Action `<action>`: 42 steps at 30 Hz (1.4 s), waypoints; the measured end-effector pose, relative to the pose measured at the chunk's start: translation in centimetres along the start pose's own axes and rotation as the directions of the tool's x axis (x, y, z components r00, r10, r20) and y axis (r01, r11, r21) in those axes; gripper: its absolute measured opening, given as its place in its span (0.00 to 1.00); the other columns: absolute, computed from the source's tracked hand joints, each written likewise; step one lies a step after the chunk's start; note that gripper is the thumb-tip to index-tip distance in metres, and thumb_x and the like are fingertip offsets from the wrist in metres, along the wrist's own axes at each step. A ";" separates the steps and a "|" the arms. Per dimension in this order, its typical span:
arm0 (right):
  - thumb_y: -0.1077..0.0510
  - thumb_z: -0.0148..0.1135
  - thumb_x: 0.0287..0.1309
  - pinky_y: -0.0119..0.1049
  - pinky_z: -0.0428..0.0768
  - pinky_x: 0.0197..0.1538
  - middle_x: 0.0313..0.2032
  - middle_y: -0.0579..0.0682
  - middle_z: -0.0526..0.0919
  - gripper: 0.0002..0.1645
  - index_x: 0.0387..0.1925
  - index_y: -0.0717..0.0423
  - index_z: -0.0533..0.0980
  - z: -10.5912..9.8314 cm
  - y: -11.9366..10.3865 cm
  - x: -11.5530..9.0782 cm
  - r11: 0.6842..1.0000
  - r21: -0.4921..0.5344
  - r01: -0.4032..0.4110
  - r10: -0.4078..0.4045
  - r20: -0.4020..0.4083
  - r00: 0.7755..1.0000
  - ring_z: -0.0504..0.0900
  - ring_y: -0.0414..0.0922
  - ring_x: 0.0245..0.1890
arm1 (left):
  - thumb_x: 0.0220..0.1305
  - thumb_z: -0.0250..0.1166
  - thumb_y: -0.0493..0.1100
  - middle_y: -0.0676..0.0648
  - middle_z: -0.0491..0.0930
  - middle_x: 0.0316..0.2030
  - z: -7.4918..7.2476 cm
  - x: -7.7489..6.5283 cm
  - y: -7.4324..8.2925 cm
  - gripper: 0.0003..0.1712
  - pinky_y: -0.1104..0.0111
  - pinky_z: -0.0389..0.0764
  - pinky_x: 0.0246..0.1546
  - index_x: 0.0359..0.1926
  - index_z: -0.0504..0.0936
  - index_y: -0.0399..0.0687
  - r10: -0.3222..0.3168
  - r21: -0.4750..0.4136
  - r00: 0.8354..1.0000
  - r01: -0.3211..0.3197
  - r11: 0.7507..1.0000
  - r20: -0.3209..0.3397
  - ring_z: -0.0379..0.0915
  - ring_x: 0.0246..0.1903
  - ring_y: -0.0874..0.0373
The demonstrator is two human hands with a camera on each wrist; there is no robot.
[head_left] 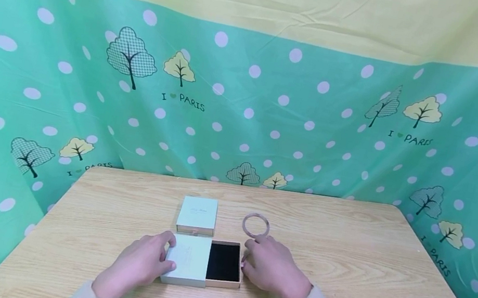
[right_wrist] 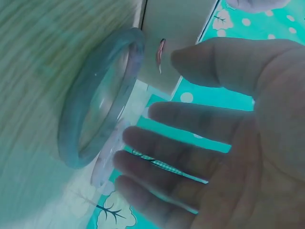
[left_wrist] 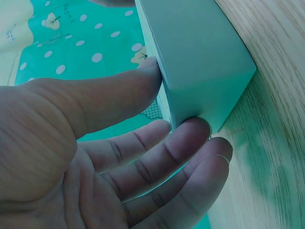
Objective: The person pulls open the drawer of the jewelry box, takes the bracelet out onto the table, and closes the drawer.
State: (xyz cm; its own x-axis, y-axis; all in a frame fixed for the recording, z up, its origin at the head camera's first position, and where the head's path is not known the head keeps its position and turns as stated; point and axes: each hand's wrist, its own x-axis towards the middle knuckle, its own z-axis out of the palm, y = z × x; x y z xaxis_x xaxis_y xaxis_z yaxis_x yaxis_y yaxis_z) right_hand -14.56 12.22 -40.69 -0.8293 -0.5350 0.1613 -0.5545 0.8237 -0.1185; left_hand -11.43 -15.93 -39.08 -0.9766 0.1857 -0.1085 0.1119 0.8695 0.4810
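Observation:
A pale blue drawer box [head_left: 187,259] lies on the table, its inner drawer [head_left: 222,284] pulled partway out to the right and showing a black lining [head_left: 223,262]. My left hand [head_left: 143,261] holds the box's left end; in the left wrist view the thumb and fingertips touch its edges. Beside the drawer's right end is my right hand [head_left: 272,266], its fingers spread and nothing between them. A small pink ribbon tab [right_wrist: 160,56] sticks out of the drawer front near the thumb. Behind that hand lies a greyish-purple bangle [head_left: 258,216].
A second pale blue box [head_left: 198,212], closed, lies just behind the first. A paler curved piece [right_wrist: 106,160] shows beyond the bangle in the right wrist view; I cannot tell what it is. A green dotted curtain [head_left: 245,113] hangs behind the wooden table [head_left: 347,241].

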 end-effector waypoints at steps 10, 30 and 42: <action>0.60 0.61 0.43 0.35 0.70 0.27 0.23 0.40 0.72 0.02 0.23 0.50 0.77 0.1 -0.3 0.3 0.996 -0.044 0.083 -0.087 -0.109 0.990 0.69 0.40 0.24 | 0.53 0.72 0.43 0.54 0.73 0.21 0.0 0.1 0.0 0.20 0.67 0.68 0.20 0.46 0.76 0.44 0.012 0.001 1.000 -0.012 1.000 -0.001 0.66 0.19 0.60; 0.60 0.63 0.43 0.34 0.72 0.29 0.23 0.39 0.71 0.02 0.23 0.50 0.78 0.4 -0.8 0.4 0.998 -0.002 0.069 -0.069 -0.045 0.997 0.70 0.38 0.26 | 0.53 0.72 0.44 0.53 0.73 0.21 0.0 0.1 0.0 0.21 0.67 0.67 0.21 0.47 0.76 0.44 0.002 0.008 1.000 -0.002 1.000 0.002 0.66 0.19 0.59; 0.59 0.63 0.46 0.36 0.75 0.33 0.25 0.41 0.74 0.02 0.26 0.52 0.79 0.5 -1.1 0.3 0.996 -0.007 0.086 -0.086 -0.052 0.995 0.71 0.39 0.28 | 0.53 0.72 0.44 0.53 0.73 0.22 0.0 0.0 0.0 0.22 0.67 0.67 0.21 0.47 0.76 0.44 0.000 0.013 1.000 -0.001 1.000 0.004 0.66 0.20 0.59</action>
State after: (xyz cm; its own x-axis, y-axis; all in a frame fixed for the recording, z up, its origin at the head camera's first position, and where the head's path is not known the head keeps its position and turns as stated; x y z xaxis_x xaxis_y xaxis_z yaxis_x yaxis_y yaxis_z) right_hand -14.28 11.03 -41.03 -0.7736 -0.5935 0.2219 -0.6232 0.7759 -0.0975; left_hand -11.48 -15.97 -39.06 -0.9758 0.1879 -0.1116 0.1147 0.8752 0.4700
